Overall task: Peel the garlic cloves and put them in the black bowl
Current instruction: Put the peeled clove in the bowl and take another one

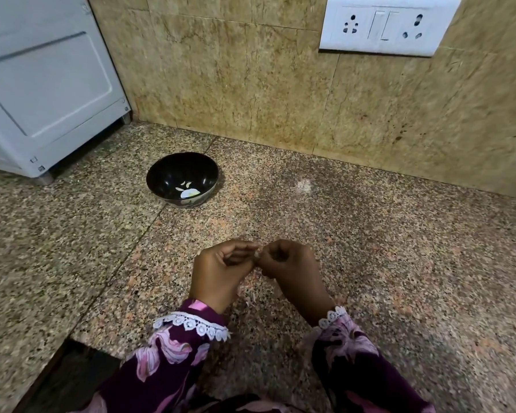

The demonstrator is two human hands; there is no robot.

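Observation:
A black bowl [173, 171] stands on the speckled granite counter, left of centre, with a few pale peeled garlic pieces [188, 190] at its bottom. Nearer to me, my left hand [221, 272] and my right hand [292, 269] meet fingertip to fingertip above the counter. Between them they pinch a small pale garlic clove [256, 255], mostly hidden by the fingers. Both hands hover well in front of the bowl, to its right.
A white appliance [42, 84] stands at the back left on short feet. A tiled wall runs behind with a white socket plate [385, 25]. Thin flakes of peel [276, 289] lie under my hands. The counter's front edge drops away at bottom left [72, 368].

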